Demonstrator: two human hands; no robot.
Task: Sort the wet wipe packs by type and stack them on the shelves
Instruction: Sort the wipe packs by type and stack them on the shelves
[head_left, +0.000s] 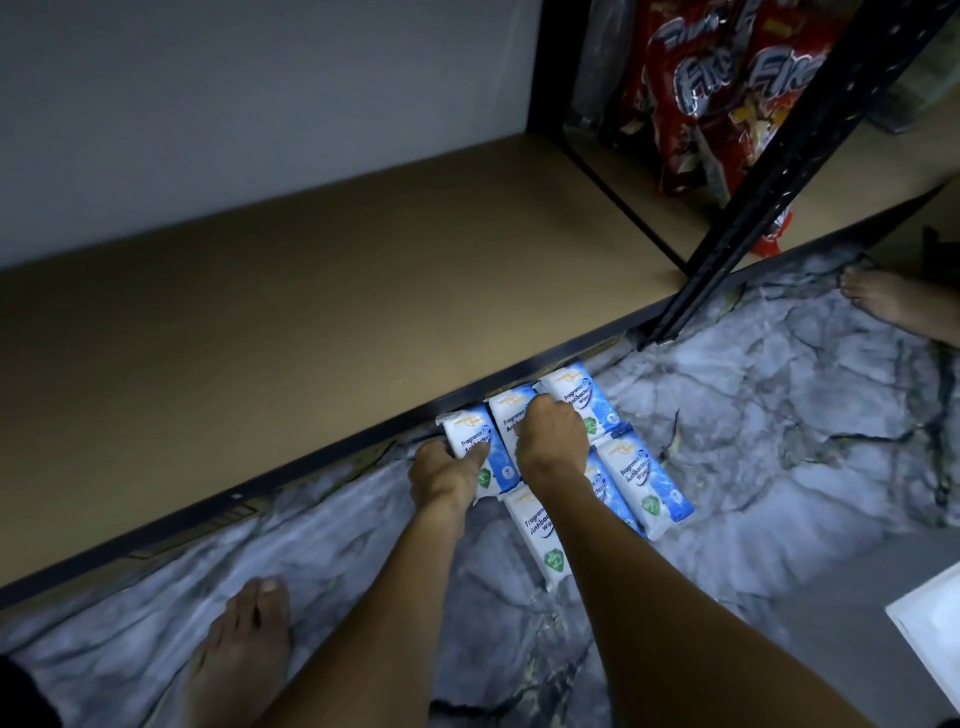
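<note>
Head view (the only one I have).

- Six blue-and-white wet wipe packs (644, 480) lie on the marble floor (753, 415), bunched against the front edge of the lowest shelf (311, 322). Three sit in a row at the edge and three lie nearer the camera.
- Left hand (441, 475): the fingers are curled round the left side of the leftmost pack (470, 434) in the edge row, gripping it.
- Right hand (553, 434): knuckles up, with the fingers curled down over the far end of the middle pack (509, 410), holding it. The forearm covers part of a pack in the nearer row.
- Red snack bags (691, 93) stand in the next shelf bay to the right, behind a black upright (810, 150).
- A bare left foot (244, 639) and right foot (878, 296) rest on the floor either side.
- A white object (930, 623) is at the right edge; I cannot identify it.
</note>
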